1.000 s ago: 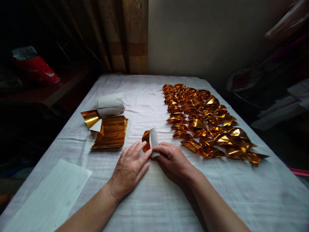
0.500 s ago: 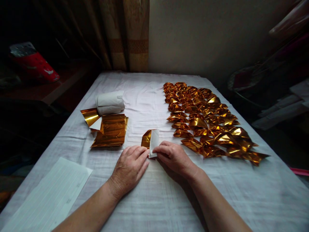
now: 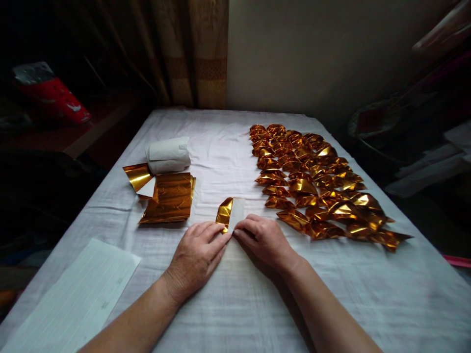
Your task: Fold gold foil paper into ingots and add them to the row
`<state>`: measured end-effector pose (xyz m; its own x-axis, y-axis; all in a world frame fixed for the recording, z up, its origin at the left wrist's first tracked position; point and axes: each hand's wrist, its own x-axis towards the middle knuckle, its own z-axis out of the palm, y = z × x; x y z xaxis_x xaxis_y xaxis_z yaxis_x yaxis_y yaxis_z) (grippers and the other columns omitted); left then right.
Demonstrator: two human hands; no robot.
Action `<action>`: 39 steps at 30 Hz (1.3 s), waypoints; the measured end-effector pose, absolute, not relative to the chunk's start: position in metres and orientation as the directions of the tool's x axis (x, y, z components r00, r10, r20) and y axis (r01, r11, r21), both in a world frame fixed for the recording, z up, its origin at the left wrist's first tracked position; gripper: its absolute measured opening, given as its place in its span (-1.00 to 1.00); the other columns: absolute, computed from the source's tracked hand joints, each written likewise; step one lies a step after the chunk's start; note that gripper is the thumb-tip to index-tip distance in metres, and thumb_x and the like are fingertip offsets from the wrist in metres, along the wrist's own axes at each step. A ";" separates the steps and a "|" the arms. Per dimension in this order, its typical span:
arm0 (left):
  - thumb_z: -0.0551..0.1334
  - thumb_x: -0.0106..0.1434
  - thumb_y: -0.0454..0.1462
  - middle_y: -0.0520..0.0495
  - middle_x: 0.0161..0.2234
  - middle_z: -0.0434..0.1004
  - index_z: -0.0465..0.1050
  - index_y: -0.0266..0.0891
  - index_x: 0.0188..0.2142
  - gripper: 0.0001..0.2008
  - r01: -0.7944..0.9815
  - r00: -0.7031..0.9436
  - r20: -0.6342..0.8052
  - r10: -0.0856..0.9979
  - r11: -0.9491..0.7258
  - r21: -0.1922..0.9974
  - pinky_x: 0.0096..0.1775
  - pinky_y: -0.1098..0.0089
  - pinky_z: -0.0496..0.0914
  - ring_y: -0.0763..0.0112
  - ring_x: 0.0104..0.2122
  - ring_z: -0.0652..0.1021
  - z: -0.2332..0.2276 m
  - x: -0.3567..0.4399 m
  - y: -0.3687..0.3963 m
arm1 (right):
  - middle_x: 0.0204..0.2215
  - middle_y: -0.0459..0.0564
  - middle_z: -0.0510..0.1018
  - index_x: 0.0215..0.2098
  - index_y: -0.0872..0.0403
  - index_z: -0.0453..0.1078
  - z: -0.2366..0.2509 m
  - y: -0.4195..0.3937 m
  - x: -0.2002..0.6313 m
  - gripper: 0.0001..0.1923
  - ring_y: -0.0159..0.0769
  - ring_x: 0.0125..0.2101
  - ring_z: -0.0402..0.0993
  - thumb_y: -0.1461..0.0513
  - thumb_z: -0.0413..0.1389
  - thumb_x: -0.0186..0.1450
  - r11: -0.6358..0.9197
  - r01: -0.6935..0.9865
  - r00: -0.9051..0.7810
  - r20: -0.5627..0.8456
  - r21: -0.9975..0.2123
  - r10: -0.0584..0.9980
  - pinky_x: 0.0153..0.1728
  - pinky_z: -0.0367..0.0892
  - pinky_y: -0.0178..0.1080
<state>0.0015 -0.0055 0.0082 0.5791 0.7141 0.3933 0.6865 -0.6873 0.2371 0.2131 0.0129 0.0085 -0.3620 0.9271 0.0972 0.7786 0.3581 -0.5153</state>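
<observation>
foil sheet point(image 3: 230, 213), gold on one face and white on the other, lies partly folded on the white-covered table point(image 3: 235, 304) near the middle, just far of both hands. left hand point(image 3: 196, 255) lies palm down, fingers together, its fingertips pressing the sheet's near gold edge. right hand point(image 3: 263, 240) is curled, fingertips pinching or pressing the sheet's near white corner; which of the two is hard to tell from here. the two hands nearly touch at their fingertips. to the right, a spread of folded gold pieces point(image 3: 316, 186) runs in rows from near to far. to the left sits a stack of flat gold sheets point(image 3: 169, 198), with a white paper roll point(image 3: 167, 154) just far of it. a lined white paper point(image 3: 73, 299) lies at the near left.
</observation>
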 end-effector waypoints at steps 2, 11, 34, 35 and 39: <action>0.13 0.37 -0.28 -0.10 -0.05 0.55 0.47 -0.17 0.01 -0.74 0.688 0.575 0.394 0.717 -0.685 0.241 0.03 0.20 0.35 0.25 -0.02 0.47 0.008 0.002 -0.006 | -0.44 -0.08 0.52 -0.34 0.02 0.53 0.009 0.012 0.209 -0.81 -0.40 -0.45 0.42 0.16 0.11 0.35 0.342 0.812 -0.334 0.105 -0.474 0.937 -0.42 0.14 -0.37; 0.10 0.38 -0.29 -0.13 -0.04 0.52 0.41 -0.16 0.08 -0.69 0.688 0.603 0.370 0.707 -0.695 0.207 0.01 0.17 0.37 0.23 -0.02 0.47 0.008 0.002 -0.007 | -0.42 -0.10 0.53 -0.36 0.02 0.47 0.009 0.009 0.201 -0.84 -0.39 -0.43 0.44 0.17 0.11 0.34 0.269 0.864 -0.251 0.100 -0.426 0.963 -0.42 0.10 -0.35; 0.14 0.36 -0.30 -0.19 0.01 0.51 0.49 -0.16 -0.02 -0.75 0.695 0.642 0.369 0.672 -0.714 0.091 0.02 0.11 0.41 0.16 0.01 0.48 0.008 0.003 -0.010 | -0.37 -0.06 0.54 -0.30 0.02 0.44 0.007 0.011 0.200 -0.89 -0.35 -0.42 0.43 0.23 0.08 0.35 0.236 0.878 -0.212 0.104 -0.417 0.972 -0.43 0.12 -0.33; 0.14 0.36 -0.30 -0.19 0.01 0.51 0.50 -0.17 -0.02 -0.75 0.695 0.642 0.373 0.670 -0.714 0.088 0.02 0.11 0.42 0.15 0.01 0.48 0.008 0.003 -0.010 | -0.37 -0.06 0.53 -0.30 0.02 0.44 0.007 0.011 0.200 -0.89 -0.35 -0.42 0.43 0.23 0.07 0.35 0.232 0.881 -0.205 0.108 -0.412 0.973 -0.44 0.12 -0.33; 0.14 0.36 -0.30 -0.21 0.00 0.52 0.50 -0.18 -0.03 -0.75 0.694 0.647 0.369 0.667 -0.716 0.077 0.00 0.11 0.43 0.15 -0.01 0.50 0.011 0.004 -0.010 | -0.38 -0.07 0.52 -0.31 0.02 0.43 0.009 0.010 0.201 -0.90 -0.36 -0.42 0.42 0.21 0.09 0.33 0.242 0.859 -0.211 0.119 -0.450 0.970 -0.42 0.14 -0.34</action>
